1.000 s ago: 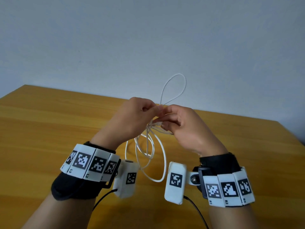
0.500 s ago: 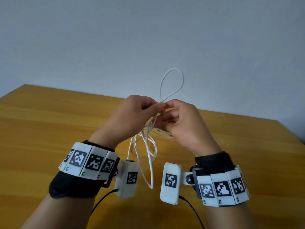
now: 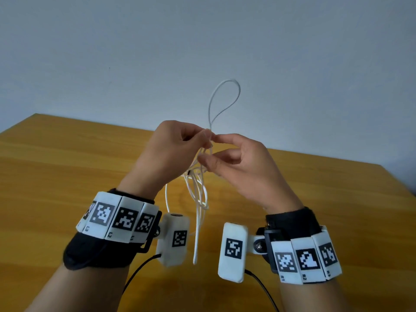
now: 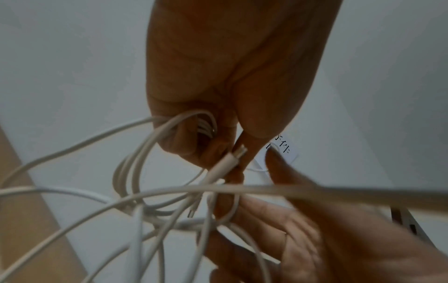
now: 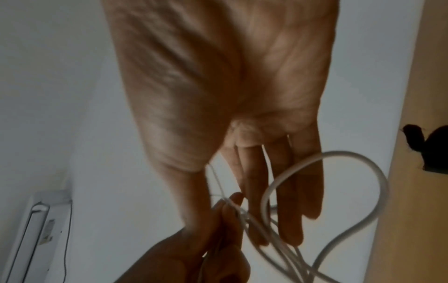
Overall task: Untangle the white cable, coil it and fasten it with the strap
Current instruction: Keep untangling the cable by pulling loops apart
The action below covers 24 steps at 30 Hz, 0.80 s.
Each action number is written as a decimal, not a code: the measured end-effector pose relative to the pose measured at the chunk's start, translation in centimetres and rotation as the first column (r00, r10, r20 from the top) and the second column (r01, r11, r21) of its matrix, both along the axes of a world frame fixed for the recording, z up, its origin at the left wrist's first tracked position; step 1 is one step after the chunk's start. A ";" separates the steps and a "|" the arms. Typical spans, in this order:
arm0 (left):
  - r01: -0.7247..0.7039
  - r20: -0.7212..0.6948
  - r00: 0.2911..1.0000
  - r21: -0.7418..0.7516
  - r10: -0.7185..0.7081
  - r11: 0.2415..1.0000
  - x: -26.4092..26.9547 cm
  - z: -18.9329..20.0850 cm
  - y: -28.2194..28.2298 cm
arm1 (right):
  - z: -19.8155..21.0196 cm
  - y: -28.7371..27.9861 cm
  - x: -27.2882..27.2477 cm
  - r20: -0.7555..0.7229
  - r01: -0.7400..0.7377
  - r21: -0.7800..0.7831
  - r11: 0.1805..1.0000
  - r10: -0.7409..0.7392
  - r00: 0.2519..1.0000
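Observation:
I hold the white cable [image 3: 198,199] in the air above the wooden table [image 3: 67,165]. My left hand [image 3: 206,137] pinches several strands together at its fingertips, and a small loop [image 3: 225,97] stands up above the pinch. Long narrow loops hang down between my wrists. In the left wrist view the strands run through the curled left fingers [image 4: 184,137], and a white plug [image 4: 225,162] lies beside them. My right hand [image 3: 210,148] is next to the bundle with its fingers loosely spread, gripping nothing. Its straight fingers [image 5: 286,201] show in the right wrist view behind a cable loop [image 5: 363,191].
A plain pale wall rises behind the table's far edge [image 3: 315,158]. Black leads [image 3: 139,266] trail from both wrist cameras. A white wall unit [image 5: 36,229] appears in the right wrist view.
Both hands have risen a little. The right hand's fingers have opened and come off the bundle. The hanging loops have drawn in narrower and longer.

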<state>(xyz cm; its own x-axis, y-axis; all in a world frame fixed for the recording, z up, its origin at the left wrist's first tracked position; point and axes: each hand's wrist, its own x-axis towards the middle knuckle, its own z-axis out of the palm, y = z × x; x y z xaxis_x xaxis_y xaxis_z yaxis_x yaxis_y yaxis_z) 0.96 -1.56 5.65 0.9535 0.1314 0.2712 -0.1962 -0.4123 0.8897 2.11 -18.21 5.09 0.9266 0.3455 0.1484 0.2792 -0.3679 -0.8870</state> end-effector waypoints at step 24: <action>-0.193 0.037 0.980 -0.036 0.195 0.980 0.1 0.1 2.5 | -0.5 -6.0 2.5 -0.010 0.578 0.072 0.813 -0.579 0.815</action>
